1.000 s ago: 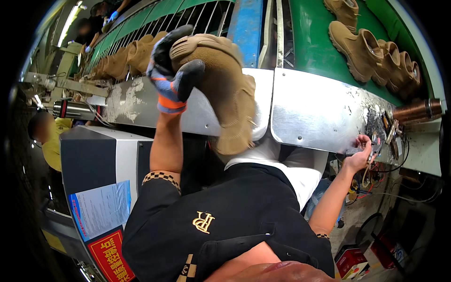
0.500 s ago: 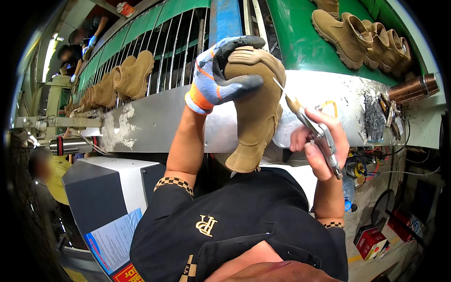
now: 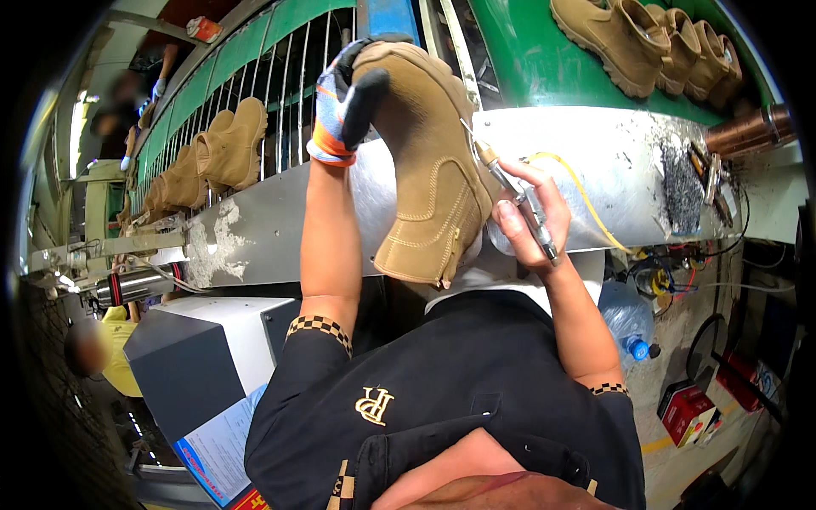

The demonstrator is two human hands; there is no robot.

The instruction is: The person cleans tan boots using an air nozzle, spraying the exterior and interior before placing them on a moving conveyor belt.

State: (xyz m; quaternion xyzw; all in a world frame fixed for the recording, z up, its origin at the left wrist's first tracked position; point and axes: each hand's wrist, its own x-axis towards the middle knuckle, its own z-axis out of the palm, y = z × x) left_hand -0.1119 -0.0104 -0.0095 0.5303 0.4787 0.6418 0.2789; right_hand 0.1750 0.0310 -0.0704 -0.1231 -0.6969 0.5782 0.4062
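My left hand [image 3: 338, 106], in a blue and orange glove with black-coated fingers, grips the toe end of a tan ankle boot [image 3: 416, 161]. The boot is held up over the metal ledge, toe away from me and shaft toward me, with a zip near its lower right edge. In my bare right hand [image 3: 551, 208] is a slim silver hand tool [image 3: 500, 172] with a brass-coloured collar and a thin pointed tip. That tip is close to the boot's right edge by the sole; whether they touch I cannot tell.
Several tan boots stand on the green surface [image 3: 518, 59] at right and along the barred green conveyor [image 3: 289, 93] at left. A yellow hose [image 3: 586, 200] crosses the metal ledge [image 3: 629, 153]. Small tools [image 3: 712, 178] and a copper-coloured cylinder [image 3: 748, 136] sit right. People are at left.
The boot has moved left and nearer to my view, turning so more of its side shows. My right hand has shifted left with the tool, and the yellow hose now shows more.
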